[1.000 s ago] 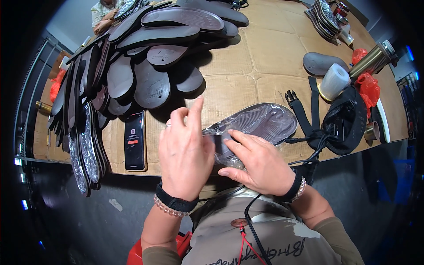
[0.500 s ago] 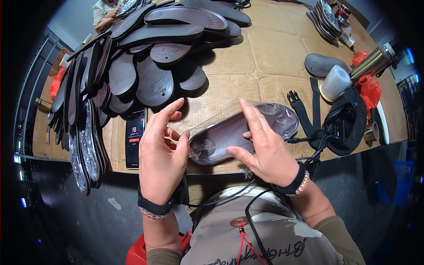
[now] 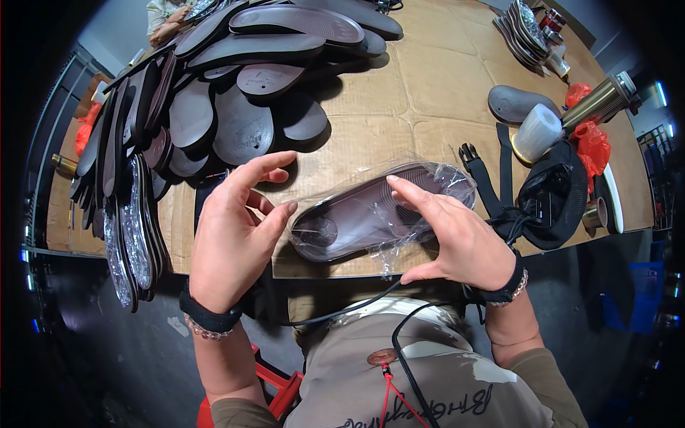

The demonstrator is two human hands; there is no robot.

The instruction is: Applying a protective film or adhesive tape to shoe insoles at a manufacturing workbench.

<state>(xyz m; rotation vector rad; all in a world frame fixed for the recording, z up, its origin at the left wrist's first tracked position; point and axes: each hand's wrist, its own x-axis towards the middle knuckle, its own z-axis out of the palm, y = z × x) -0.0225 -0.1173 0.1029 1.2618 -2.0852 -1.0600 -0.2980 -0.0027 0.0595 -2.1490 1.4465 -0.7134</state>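
A dark grey shoe sole (image 3: 357, 221) lies slantwise at the table's front edge, with thin clear plastic film (image 3: 389, 250) loosely over it and crumpled along its near side. My left hand (image 3: 239, 232) is at the sole's left end. Its index finger is stretched out and its thumb tip is beside the film's edge; the other fingertips are partly hidden behind the thumb. My right hand (image 3: 464, 239) is open over the sole's right part, fingers resting on the film and thumb spread toward the table edge.
A large heap of dark soles (image 3: 246, 125) covers the far left, some film-wrapped ones (image 3: 132, 239) overhanging the edge. A phone (image 3: 207, 192) is partly behind my left hand. To the right are a black strap with buckle (image 3: 481, 175), a white roll (image 3: 539, 132), a black pouch (image 3: 560, 192) and a single sole (image 3: 524, 105).
My left hand has moved left and now covers most of the phone. The right hand has shifted right and slightly down, its thumb swinging off the sole. Film now bunches along the sole's near side.
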